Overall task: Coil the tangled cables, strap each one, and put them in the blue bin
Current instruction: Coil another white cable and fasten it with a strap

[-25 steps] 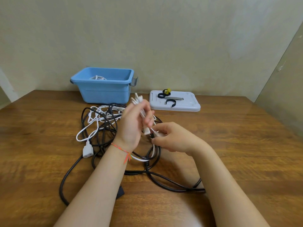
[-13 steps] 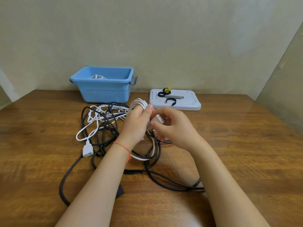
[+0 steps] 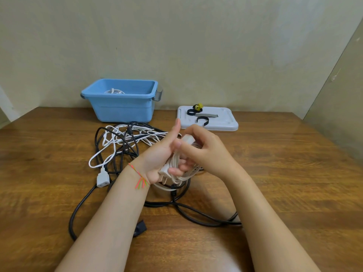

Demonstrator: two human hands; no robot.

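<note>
The left hand (image 3: 157,160) grips a small white cable bundle (image 3: 180,169) above the counter (image 3: 294,173); the right hand (image 3: 204,152) pinches its loose end. It looks light, limp and springy, so best pinched across the loops' middle before strapping.

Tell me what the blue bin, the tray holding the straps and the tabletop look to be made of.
Blue bin: moulded plastic, going by its uniform colour and rolled rim, semi-matte. Tray: pale plastic, smooth, with rounded moulded edges. Tabletop: wood or wood-look laminate; grain pattern under a glossy, reflective finish.
</note>
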